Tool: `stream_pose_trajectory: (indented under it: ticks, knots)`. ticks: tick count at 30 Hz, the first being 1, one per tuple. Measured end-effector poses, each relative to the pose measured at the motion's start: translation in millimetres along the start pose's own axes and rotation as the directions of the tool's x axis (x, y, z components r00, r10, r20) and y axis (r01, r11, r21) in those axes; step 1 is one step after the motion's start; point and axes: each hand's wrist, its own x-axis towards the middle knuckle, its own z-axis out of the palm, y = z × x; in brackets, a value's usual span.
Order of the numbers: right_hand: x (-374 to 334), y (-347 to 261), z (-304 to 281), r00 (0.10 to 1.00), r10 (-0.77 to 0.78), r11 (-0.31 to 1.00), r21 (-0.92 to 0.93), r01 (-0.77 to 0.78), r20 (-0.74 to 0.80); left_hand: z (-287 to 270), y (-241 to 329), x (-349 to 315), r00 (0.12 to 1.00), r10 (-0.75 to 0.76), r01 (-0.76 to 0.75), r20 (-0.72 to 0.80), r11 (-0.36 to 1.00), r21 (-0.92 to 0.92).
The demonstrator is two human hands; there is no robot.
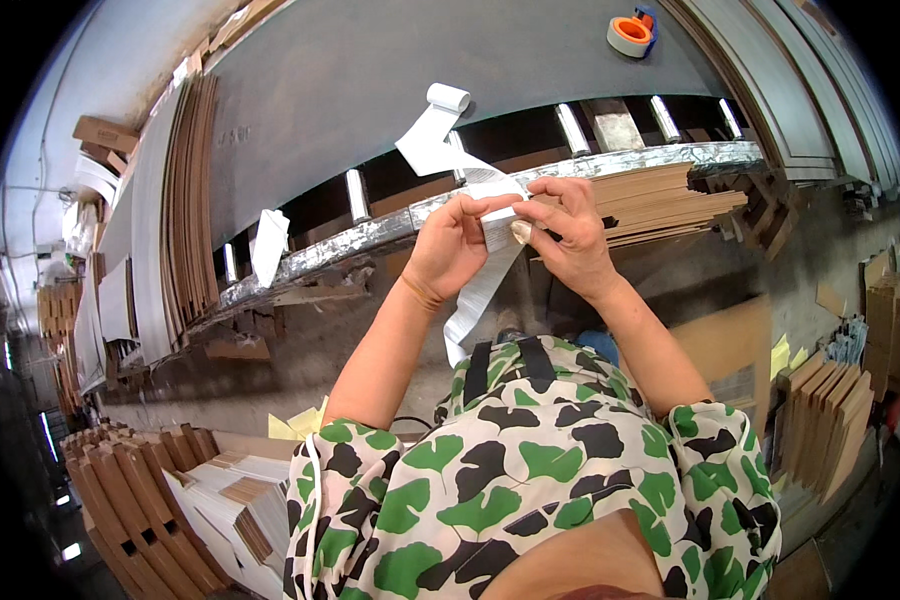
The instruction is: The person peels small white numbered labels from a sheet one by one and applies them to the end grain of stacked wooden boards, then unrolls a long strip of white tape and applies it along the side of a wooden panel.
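A long white paper strip, seemingly of labels (478, 287), runs between my hands and hangs down in front of the patterned apron (530, 450). Its far end lies over the roller table's edge and curls into a small roll (448, 98) on the dark panel. My left hand (454, 240) pinches the strip's left side between thumb and fingers. Close beside it, my right hand (575, 235) is closed on the strip's other side, thumb against fingertips. Something small and pale shows at the right thumb tip; I cannot make it out.
A large dark grey panel (370, 75) lies on the metal roller table (315, 262). An orange and blue tape dispenser (630, 35) rests at its far right. Upright board stacks (182, 200) stand left, more panels (770, 80) right. A folded white paper piece (269, 247) hangs at the table's edge.
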Motion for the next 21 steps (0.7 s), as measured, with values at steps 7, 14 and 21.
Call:
stream_pose_trajectory:
  ticks: [7,14,21]
  knots:
    - [2,7,-20,0.990,-0.127,0.991,-0.027,0.129,0.062,16,-13,1,0.998,-0.058,0.051,-0.035,0.982,-0.183]
    - [-26,5,-32,0.980,-0.190,0.982,0.031,0.189,0.051,-11,-40,13,0.948,0.110,-0.091,-0.300,0.993,0.075]
    - [-111,60,-121,0.719,0.690,0.625,0.569,-0.534,-0.084,-67,-69,-7,0.528,0.818,-0.153,-0.228,0.356,0.922]
